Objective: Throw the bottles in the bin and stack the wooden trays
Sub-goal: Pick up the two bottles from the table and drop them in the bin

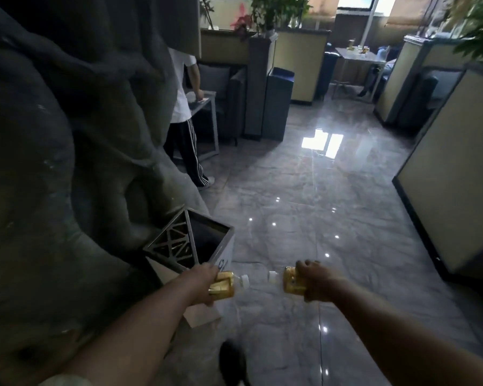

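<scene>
My left hand (204,280) grips a plastic bottle with a yellow label and white cap (229,284), held sideways with the cap pointing right. My right hand (314,278) grips a second yellow-labelled bottle (289,280), cap pointing left. The two caps face each other a short gap apart, above the floor. The square white bin (223,254) with a grey patterned metal rim stands just beyond and left of my left hand; its opening is dark. No wooden trays are in sight.
A large grey sculpted rock wall (53,162) fills the left side. A person in a white shirt and striped trousers (186,118) stands by a table at the back. A glossy tiled floor (304,196) stretches ahead, with booth partitions (452,168) on the right.
</scene>
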Demonstrator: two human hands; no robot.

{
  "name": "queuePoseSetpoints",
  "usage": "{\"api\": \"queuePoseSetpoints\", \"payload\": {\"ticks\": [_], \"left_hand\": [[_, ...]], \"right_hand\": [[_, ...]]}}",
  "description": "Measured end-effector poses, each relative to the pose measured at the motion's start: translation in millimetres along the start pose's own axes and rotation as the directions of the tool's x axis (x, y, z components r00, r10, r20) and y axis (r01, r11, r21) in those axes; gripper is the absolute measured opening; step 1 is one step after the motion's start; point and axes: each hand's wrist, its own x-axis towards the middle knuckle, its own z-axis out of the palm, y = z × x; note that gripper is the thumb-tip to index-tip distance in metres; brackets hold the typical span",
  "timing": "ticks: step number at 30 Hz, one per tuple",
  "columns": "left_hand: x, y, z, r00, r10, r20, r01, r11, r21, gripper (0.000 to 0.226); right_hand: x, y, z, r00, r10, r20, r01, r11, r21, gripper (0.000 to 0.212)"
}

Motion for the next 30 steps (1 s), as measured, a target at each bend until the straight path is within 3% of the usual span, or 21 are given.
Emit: {"api": "queuePoseSetpoints", "payload": {"ticks": [4,8,16,21,25,30], "left_hand": [[54,-28,-16,0.999,-0.046,0.021,0.046,0.999,0.024,0.067],[105,-59,-28,0.989,-0.142,0.040,0.145,0.988,-0.062,0.058],[146,-118,-32,0.942,-0.324,0.087,0.335,0.919,-0.208,0.079],[134,-149,-16,0.863,-0.480,0.158,0.505,0.809,-0.301,0.085],[120,-152,1,0.744,-0.625,0.237,0.655,0.611,-0.445,0.076],[113,-118,30,0.570,-0.737,0.363,0.700,0.205,-0.684,0.066]], "right_hand": [[76,2,-25,0.998,-0.069,0.002,0.069,0.996,-0.050,0.084],[154,-6,-46,0.991,-0.130,0.035,0.132,0.989,-0.062,0.081],[261,-58,-71,0.952,-0.282,0.120,0.287,0.957,-0.028,0.083],[312,-94,-82,0.902,-0.397,0.171,0.416,0.905,-0.093,0.089],[348,-116,-84,0.864,-0.463,0.197,0.482,0.874,-0.061,0.087],[390,-130,-83,0.794,-0.518,0.319,0.537,0.843,0.034,0.082]]}}
